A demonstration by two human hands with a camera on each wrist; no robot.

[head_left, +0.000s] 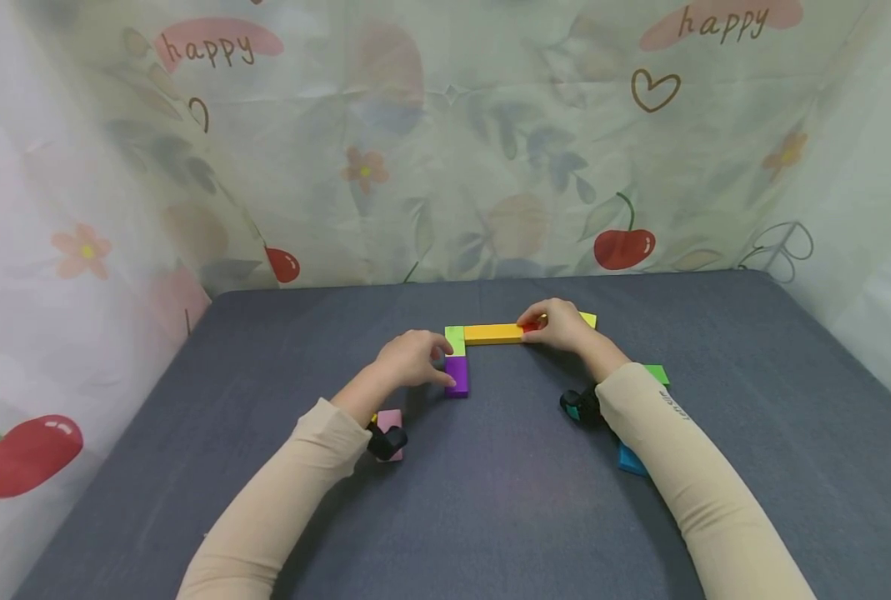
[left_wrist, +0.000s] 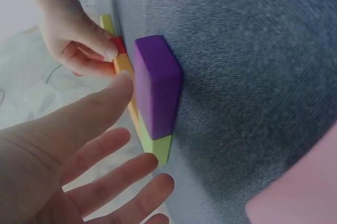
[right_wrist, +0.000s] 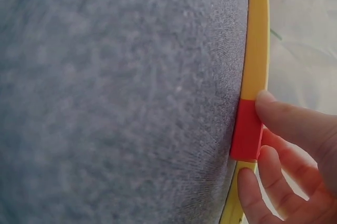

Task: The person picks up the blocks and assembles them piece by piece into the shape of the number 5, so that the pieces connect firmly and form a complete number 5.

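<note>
My right hand (head_left: 559,323) pinches a red block (right_wrist: 247,129) in a row on the table, between an orange block (head_left: 493,334) and a yellow block (right_wrist: 234,192). The thumb lies at the red block's orange end. Left of the orange block sits a light green block (head_left: 454,337), with a purple block (head_left: 456,379) at its near end, forming a corner. Around the purple block my left hand (head_left: 413,358) hovers with thumb and fingers spread. In the left wrist view that hand (left_wrist: 68,155) has nothing between its fingers, the thumb tip overlapping the purple block's side.
A pink block (head_left: 389,421) lies beneath the left wrist, partly hidden by its black strap. Under the right forearm, a green block (head_left: 657,374) and a blue block (head_left: 631,461) peek out. A printed curtain (head_left: 445,150) stands behind the dark cloth-covered table (head_left: 483,508).
</note>
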